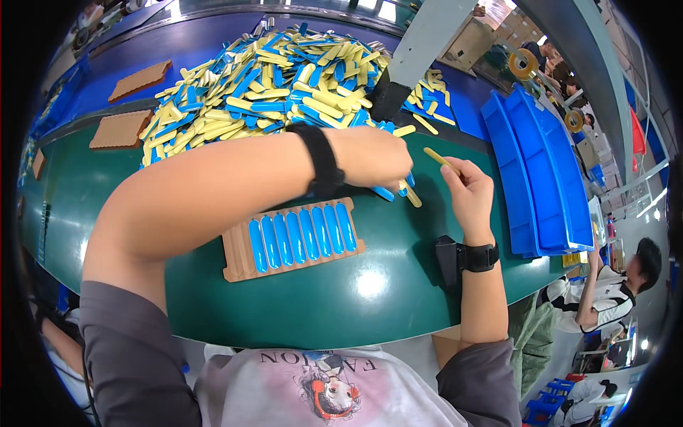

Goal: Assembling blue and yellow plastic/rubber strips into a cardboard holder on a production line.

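My left hand (371, 158) reaches across over the green table, its fingers curled closed. Blue and yellow rounded strips (411, 195) stick out from beneath those fingers; how many it grips is hidden. To its right, my right hand (471, 188) pinches one end of a narrow yellow strip (435, 156) between thumb and fingers. Below my left forearm lies a brown slotted tray (238, 257), slightly tilted on the table. A row of glossy blue strips (300, 236) fills its slots side by side. Behind my left arm rises a big heap of loose blue and yellow strips (263, 96).
Stacked blue bins (530, 178) stand at the right edge of the green table (299, 313). Two brown trays (121, 130) lie at the left. A grey post (420, 53) rises beside the heap. At far right, a person (605, 292) is by the table.
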Action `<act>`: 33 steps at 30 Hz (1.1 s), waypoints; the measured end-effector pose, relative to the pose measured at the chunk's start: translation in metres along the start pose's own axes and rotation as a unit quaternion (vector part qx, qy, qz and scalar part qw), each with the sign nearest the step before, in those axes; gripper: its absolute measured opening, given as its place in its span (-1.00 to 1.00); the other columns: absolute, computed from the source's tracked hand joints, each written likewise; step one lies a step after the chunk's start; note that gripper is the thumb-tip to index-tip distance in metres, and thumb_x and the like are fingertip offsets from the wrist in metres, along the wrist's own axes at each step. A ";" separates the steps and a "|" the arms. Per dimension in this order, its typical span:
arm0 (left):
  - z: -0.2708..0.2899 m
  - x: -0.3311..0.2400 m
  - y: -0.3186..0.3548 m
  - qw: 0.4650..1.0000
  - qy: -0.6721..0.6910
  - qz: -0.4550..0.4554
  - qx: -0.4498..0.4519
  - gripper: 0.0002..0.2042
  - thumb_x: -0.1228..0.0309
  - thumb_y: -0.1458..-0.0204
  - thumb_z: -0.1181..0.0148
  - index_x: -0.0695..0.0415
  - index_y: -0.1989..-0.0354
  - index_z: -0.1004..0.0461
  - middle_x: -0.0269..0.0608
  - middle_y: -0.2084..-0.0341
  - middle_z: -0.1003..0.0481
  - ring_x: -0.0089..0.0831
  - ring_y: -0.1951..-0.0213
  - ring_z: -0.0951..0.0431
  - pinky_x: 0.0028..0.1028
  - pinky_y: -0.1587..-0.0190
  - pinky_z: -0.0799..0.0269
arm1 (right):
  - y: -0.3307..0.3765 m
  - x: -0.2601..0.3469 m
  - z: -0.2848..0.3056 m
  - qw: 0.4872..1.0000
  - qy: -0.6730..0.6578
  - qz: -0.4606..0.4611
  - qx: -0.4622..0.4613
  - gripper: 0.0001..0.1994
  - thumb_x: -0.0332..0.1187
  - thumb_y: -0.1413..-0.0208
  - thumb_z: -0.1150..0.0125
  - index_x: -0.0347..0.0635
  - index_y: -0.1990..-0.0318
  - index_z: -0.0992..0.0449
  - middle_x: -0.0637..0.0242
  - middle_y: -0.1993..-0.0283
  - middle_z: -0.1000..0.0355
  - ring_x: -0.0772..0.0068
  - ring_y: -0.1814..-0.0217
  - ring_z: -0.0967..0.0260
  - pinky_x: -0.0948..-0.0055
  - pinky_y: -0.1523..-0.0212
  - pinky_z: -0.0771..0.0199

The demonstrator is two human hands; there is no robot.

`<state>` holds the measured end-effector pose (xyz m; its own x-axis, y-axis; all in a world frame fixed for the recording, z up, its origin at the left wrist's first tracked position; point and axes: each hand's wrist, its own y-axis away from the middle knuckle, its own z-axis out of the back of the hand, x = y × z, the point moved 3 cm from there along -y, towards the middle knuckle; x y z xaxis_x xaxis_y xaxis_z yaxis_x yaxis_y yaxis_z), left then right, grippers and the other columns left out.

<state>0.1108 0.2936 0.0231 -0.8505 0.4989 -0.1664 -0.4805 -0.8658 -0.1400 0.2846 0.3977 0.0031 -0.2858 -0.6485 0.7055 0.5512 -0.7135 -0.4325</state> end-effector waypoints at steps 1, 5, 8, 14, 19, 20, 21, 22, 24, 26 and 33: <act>0.004 0.005 0.011 0.999 -0.006 0.005 -0.033 -0.73 0.24 -0.08 -0.12 0.24 0.40 -0.55 0.05 0.52 -0.52 0.03 0.35 -0.54 -0.15 0.31 -0.45 | 0.001 0.004 -0.005 0.999 -0.021 0.002 0.030 -0.84 -0.52 -0.07 -0.22 -0.34 0.19 -0.58 0.43 0.50 -0.34 0.67 0.50 -0.20 0.59 0.46 -0.22; 0.029 0.004 0.056 0.981 0.047 0.091 -0.167 -0.69 0.22 -0.22 0.02 0.15 0.05 -0.49 -0.03 0.30 -0.55 -0.04 0.24 -0.53 -0.22 0.20 -0.45 | 0.013 0.023 -0.011 0.991 -0.071 0.024 0.109 -0.83 -0.54 -0.10 -0.16 -0.31 0.16 -0.58 0.44 0.48 -0.29 0.65 0.47 -0.16 0.57 0.45 -0.17; 0.040 -0.011 0.112 0.946 0.032 0.218 -0.237 -0.66 0.32 -0.19 -0.05 0.18 -0.09 -0.35 -0.02 0.27 -0.55 -0.04 0.31 -0.55 -0.24 0.26 -0.46 | 0.028 0.050 -0.018 0.986 -0.111 0.020 0.125 -0.86 -0.56 -0.04 -0.21 -0.32 0.23 -0.60 0.38 0.47 -0.37 0.64 0.46 -0.25 0.60 0.44 -0.23; 0.032 -0.050 0.191 0.918 -0.021 0.341 -0.204 -0.71 0.46 -0.09 -0.15 0.19 0.04 -0.28 0.00 0.44 -0.50 0.05 0.46 -0.50 -0.19 0.40 -0.38 | 0.058 0.109 -0.034 0.961 -0.069 0.201 0.175 -0.80 -0.60 0.06 -0.28 -0.29 0.22 -0.60 0.23 0.44 -0.44 0.45 0.49 -0.36 0.51 0.46 -0.34; 0.022 -0.072 0.220 0.929 -0.015 0.295 -0.221 -0.88 0.56 0.00 -0.15 0.20 0.28 -0.42 -0.09 0.43 -0.40 -0.11 0.47 -0.44 -0.33 0.45 -0.35 | 0.080 0.155 -0.058 0.906 -0.004 0.370 0.205 -0.70 -0.70 0.17 -0.23 -0.44 0.18 -0.52 0.19 0.41 -0.39 0.24 0.46 -0.35 0.39 0.47 -0.38; 0.023 -0.080 0.218 0.931 -0.005 0.301 -0.206 -0.84 0.58 0.06 -0.15 0.24 0.26 -0.47 -0.14 0.44 -0.37 -0.22 0.47 -0.41 -0.37 0.45 -0.34 | 0.087 0.165 -0.065 0.908 -0.003 0.387 0.163 -0.77 -0.69 0.17 -0.29 -0.34 0.27 -0.56 0.26 0.46 -0.41 0.33 0.50 -0.34 0.44 0.54 -0.32; 0.019 -0.085 0.216 0.932 0.000 0.300 -0.204 -0.84 0.58 0.06 -0.15 0.24 0.26 -0.47 -0.14 0.44 -0.37 -0.22 0.47 -0.41 -0.37 0.45 -0.34 | 0.095 0.170 -0.074 0.893 0.000 0.424 0.148 -0.79 -0.68 0.23 -0.27 -0.40 0.33 -0.55 0.24 0.45 -0.40 0.32 0.54 -0.32 0.44 0.58 -0.28; 0.017 -0.091 0.215 0.937 -0.054 0.263 -0.226 -0.77 0.58 0.10 -0.15 0.28 0.21 -0.47 -0.15 0.45 -0.37 -0.26 0.48 -0.40 -0.38 0.45 -0.34 | 0.103 0.177 -0.083 0.885 0.021 0.433 0.168 -0.80 -0.65 0.25 -0.27 -0.42 0.35 -0.55 0.20 0.41 -0.40 0.29 0.50 -0.33 0.42 0.56 -0.29; 0.017 -0.103 0.208 0.943 -0.133 0.202 -0.227 -0.59 0.58 0.22 -0.16 0.40 0.09 -0.44 -0.17 0.50 -0.36 -0.31 0.50 -0.40 -0.40 0.48 -0.35 | 0.113 0.183 -0.097 0.877 0.043 0.440 0.189 -0.80 -0.61 0.27 -0.27 -0.43 0.37 -0.55 0.16 0.37 -0.41 0.26 0.45 -0.34 0.41 0.54 -0.29; 0.006 -0.107 0.209 0.947 -0.128 0.212 -0.205 -0.59 0.59 0.22 -0.15 0.41 0.09 -0.43 -0.18 0.52 -0.37 -0.31 0.51 -0.41 -0.41 0.49 -0.35 | 0.117 0.175 -0.117 0.867 0.073 0.439 0.225 -0.70 -0.50 0.25 -0.15 -0.57 0.31 -0.49 0.02 0.29 -0.40 0.12 0.21 -0.35 0.34 0.29 -0.39; -0.008 -0.114 0.216 0.964 -0.079 0.231 -0.102 -0.59 0.39 0.16 -0.26 0.37 0.12 -0.40 -0.13 0.41 -0.47 -0.38 0.47 -0.45 -0.43 0.45 -0.38 | 0.120 0.163 -0.129 0.858 0.040 0.437 0.267 -0.70 -0.49 0.19 -0.16 -0.59 0.27 -0.50 -0.15 0.16 -0.43 -0.01 0.06 -0.36 0.18 0.09 -0.42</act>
<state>0.1057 0.0504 0.0038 -0.9934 0.0358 -0.1086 -0.0041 -0.9603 -0.2791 0.2032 0.1719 -0.0065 0.3792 -0.9052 0.1920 0.8568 0.2651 -0.4422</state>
